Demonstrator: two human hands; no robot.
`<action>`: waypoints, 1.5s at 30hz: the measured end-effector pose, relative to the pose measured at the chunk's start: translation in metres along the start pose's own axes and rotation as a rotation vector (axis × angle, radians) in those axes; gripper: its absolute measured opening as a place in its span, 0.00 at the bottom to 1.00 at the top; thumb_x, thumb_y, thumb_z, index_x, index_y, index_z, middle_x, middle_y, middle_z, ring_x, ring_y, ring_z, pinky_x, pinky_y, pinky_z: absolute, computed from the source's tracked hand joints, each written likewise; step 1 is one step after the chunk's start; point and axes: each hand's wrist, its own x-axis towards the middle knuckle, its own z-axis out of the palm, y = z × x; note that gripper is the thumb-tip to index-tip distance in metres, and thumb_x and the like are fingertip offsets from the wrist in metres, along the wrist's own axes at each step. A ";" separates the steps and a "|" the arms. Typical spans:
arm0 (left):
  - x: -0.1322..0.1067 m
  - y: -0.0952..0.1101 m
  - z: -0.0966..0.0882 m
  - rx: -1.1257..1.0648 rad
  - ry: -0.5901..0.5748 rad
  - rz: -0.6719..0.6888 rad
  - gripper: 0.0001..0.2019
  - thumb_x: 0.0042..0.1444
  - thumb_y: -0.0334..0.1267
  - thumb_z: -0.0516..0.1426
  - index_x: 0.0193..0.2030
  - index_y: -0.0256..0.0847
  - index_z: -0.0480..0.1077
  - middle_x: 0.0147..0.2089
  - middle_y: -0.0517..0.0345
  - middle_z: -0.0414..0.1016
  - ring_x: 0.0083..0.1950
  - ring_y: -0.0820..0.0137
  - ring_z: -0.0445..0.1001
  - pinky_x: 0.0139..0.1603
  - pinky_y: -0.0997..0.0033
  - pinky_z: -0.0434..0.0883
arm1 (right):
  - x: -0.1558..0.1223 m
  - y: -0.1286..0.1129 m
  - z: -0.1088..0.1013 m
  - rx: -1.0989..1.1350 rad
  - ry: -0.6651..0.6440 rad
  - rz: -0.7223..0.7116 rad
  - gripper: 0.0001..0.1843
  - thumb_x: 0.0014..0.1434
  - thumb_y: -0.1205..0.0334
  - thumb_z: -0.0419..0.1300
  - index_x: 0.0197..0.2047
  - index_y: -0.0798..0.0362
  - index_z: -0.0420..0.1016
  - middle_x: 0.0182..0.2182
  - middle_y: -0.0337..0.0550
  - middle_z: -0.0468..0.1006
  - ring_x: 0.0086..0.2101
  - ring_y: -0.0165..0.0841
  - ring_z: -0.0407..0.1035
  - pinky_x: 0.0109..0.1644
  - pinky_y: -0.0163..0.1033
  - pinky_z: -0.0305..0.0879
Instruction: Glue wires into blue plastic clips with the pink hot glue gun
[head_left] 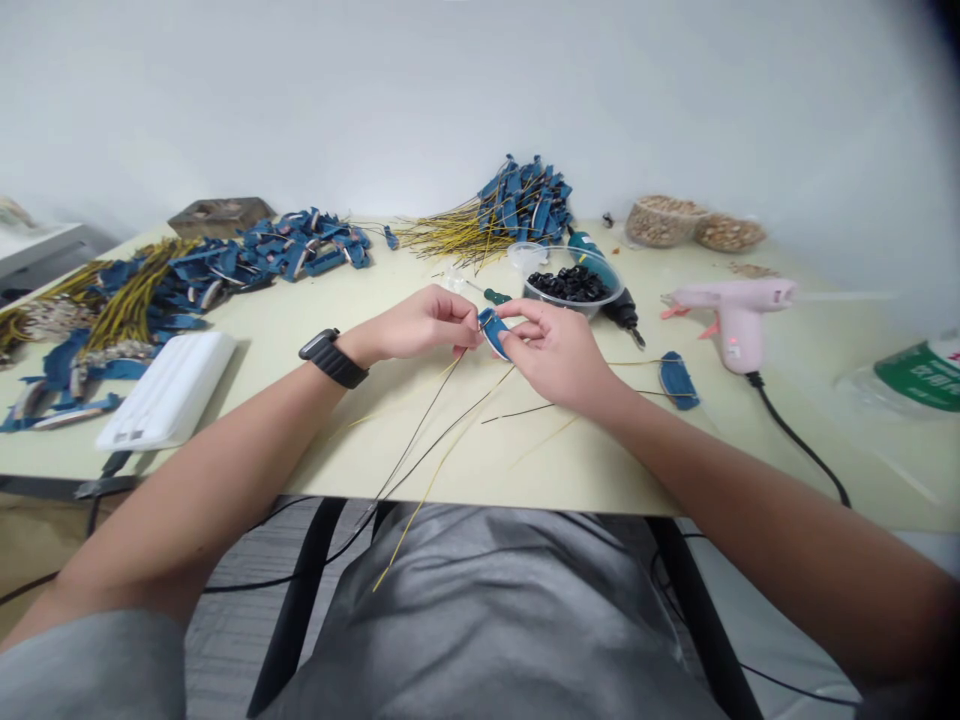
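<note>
Between my two hands is a small blue plastic part (493, 331), raised just above the table. My right hand (556, 350) pinches it with thumb and fingers from the right side. My left hand (429, 325) has its fingers pressed together at the part's left edge, around the thin wires; the exact grip is hidden. A yellow wire (429, 490) and black wires hang from there over the table's front edge. Another blue part (678, 381), with wires on it, lies on the table right of my right hand.
A clear tub (616, 290) of black pieces stands behind my hands, near a screwdriver (496, 297). A pink glue gun (739, 310) stands right. Wired blue parts are piled at the back (525, 200) and left (300, 245). A white power bank (169, 390) lies left.
</note>
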 end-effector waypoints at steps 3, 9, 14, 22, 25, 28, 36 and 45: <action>0.000 -0.003 -0.001 0.113 -0.030 -0.024 0.09 0.57 0.39 0.64 0.28 0.39 0.74 0.28 0.61 0.76 0.31 0.74 0.69 0.36 0.72 0.65 | 0.001 0.001 0.000 -0.080 -0.015 0.016 0.18 0.65 0.60 0.68 0.56 0.54 0.88 0.32 0.44 0.90 0.25 0.34 0.74 0.33 0.41 0.65; -0.001 -0.001 -0.001 0.466 0.079 0.017 0.19 0.59 0.51 0.67 0.29 0.42 0.69 0.26 0.63 0.68 0.28 0.74 0.60 0.31 0.69 0.56 | 0.002 0.003 -0.001 -0.196 -0.026 0.010 0.11 0.67 0.59 0.69 0.51 0.52 0.88 0.30 0.43 0.89 0.27 0.36 0.75 0.34 0.41 0.64; -0.003 0.002 -0.001 0.601 0.140 0.091 0.16 0.64 0.51 0.65 0.47 0.39 0.79 0.38 0.55 0.82 0.36 0.67 0.75 0.39 0.68 0.66 | 0.002 0.002 -0.002 -0.199 -0.042 0.015 0.10 0.68 0.62 0.69 0.50 0.51 0.89 0.30 0.43 0.89 0.27 0.37 0.77 0.33 0.41 0.63; 0.000 -0.005 0.001 0.554 0.099 0.099 0.17 0.75 0.49 0.57 0.51 0.39 0.82 0.44 0.52 0.87 0.40 0.67 0.78 0.43 0.66 0.67 | 0.002 -0.001 -0.002 -0.252 -0.041 0.035 0.11 0.68 0.63 0.68 0.51 0.52 0.90 0.30 0.43 0.89 0.26 0.37 0.77 0.33 0.41 0.61; 0.000 -0.006 0.002 0.539 0.085 0.104 0.16 0.76 0.48 0.57 0.50 0.39 0.82 0.43 0.52 0.87 0.39 0.67 0.77 0.42 0.66 0.67 | 0.002 -0.002 -0.001 -0.270 -0.041 0.027 0.12 0.67 0.64 0.68 0.51 0.53 0.90 0.30 0.45 0.89 0.27 0.38 0.77 0.34 0.41 0.61; 0.000 -0.006 0.002 0.521 0.075 0.114 0.17 0.76 0.48 0.56 0.50 0.39 0.82 0.44 0.51 0.88 0.40 0.66 0.78 0.44 0.66 0.68 | 0.002 -0.003 -0.001 -0.285 -0.036 0.023 0.12 0.67 0.65 0.68 0.51 0.54 0.90 0.30 0.45 0.89 0.28 0.39 0.78 0.35 0.41 0.62; 0.003 -0.010 0.004 0.447 0.092 0.071 0.16 0.75 0.46 0.56 0.47 0.38 0.81 0.41 0.53 0.84 0.41 0.67 0.78 0.46 0.66 0.70 | 0.000 -0.009 -0.001 -0.331 -0.045 0.050 0.14 0.68 0.66 0.68 0.54 0.53 0.90 0.29 0.41 0.87 0.27 0.35 0.74 0.38 0.40 0.62; 0.005 -0.014 0.005 0.346 0.080 0.025 0.11 0.73 0.42 0.58 0.46 0.38 0.79 0.44 0.53 0.85 0.44 0.67 0.79 0.50 0.66 0.72 | -0.001 -0.012 0.000 -0.346 -0.026 0.089 0.16 0.67 0.70 0.68 0.57 0.53 0.85 0.33 0.42 0.90 0.32 0.38 0.80 0.41 0.40 0.65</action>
